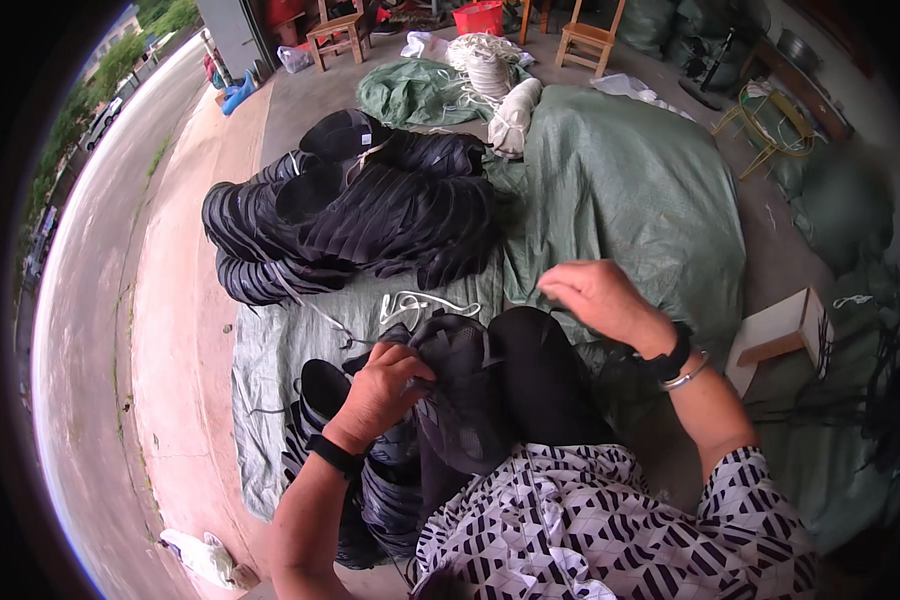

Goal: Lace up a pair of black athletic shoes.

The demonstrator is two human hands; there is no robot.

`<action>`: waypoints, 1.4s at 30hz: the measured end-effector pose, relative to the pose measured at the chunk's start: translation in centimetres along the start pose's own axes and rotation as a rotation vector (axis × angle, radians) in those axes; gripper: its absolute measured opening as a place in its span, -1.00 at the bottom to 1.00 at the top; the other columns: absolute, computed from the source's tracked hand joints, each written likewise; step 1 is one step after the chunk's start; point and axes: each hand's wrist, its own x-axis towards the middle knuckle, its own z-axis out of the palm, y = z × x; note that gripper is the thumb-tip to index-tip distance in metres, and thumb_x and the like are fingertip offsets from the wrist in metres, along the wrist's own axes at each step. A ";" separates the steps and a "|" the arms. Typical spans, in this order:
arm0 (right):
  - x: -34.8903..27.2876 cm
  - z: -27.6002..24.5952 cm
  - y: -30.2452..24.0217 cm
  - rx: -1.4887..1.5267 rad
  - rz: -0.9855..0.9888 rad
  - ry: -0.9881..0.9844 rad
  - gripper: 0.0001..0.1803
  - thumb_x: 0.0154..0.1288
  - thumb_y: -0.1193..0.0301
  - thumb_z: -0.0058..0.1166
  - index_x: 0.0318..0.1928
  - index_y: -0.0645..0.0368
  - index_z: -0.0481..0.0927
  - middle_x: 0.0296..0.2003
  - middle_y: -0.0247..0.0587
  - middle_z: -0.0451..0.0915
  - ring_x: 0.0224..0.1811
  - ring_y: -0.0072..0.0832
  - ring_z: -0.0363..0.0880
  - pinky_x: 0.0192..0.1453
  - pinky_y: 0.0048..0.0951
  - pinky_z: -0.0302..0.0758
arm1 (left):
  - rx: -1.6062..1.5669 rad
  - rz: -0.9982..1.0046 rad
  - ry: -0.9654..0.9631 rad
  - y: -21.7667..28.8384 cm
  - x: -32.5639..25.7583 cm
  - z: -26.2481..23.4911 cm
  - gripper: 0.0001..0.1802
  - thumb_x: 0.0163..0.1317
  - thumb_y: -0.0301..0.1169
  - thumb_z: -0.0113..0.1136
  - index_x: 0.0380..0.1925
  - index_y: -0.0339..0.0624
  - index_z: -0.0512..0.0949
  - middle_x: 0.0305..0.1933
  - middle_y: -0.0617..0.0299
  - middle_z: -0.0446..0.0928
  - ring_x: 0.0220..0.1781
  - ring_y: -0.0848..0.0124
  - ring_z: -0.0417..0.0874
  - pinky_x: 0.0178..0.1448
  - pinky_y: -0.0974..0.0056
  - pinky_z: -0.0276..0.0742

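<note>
My left hand point(382, 385) pinches a seemingly unfinished shoe point(460, 405); my right hand point(602, 300) half-curls beside it, grip unclear; beyond it, a perhaps-finished pile point(390, 220).

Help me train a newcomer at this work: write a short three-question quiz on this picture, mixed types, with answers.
1. Which hand grips the dark mesh piece?
A) right only
B) left only
C) both

2. True or false: the person wears a dark band on each wrist.

3. On which side of the green-covered heap does the large stack of dark pieces lie, as the person sees it?

Key:
1. B: the left hand has it.
2. True.
3. The left side.
</note>
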 end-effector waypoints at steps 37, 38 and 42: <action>-1.3 8.5 -3.3 1.467 0.785 -0.728 -0.71 0.40 0.19 -0.06 -0.32 0.17 0.40 -0.59 -0.29 0.48 -0.78 -0.80 0.13 -0.76 -0.71 -0.01 | 0.233 -0.318 0.114 3.9 1.3 3.3 -0.77 -0.13 -0.24 0.40 -0.59 -0.11 0.58 -0.30 0.26 0.46 -0.03 0.16 0.45 -0.17 0.14 0.54; -1.3 8.1 -3.6 1.626 0.760 -0.765 -0.71 0.42 0.16 -0.11 -0.31 0.12 0.39 -0.61 -0.38 0.42 -0.79 -0.81 0.09 -0.73 -0.72 -0.02 | 0.199 -0.284 0.183 3.8 1.1 3.6 -0.77 -0.14 -0.26 0.41 -0.58 -0.11 0.58 -0.27 0.26 0.47 0.01 0.15 0.45 -0.12 0.13 0.53; -1.0 6.9 -3.3 2.011 0.532 -0.650 -0.72 0.45 0.12 -0.19 -0.30 0.02 0.39 -0.64 -0.53 0.29 -0.79 -0.81 0.02 -0.64 -0.71 0.01 | 0.088 -0.154 0.316 2.8 -0.6 4.0 -0.76 -0.17 -0.32 0.44 -0.59 -0.14 0.54 -0.13 0.24 0.52 0.15 0.13 0.44 0.06 0.13 0.49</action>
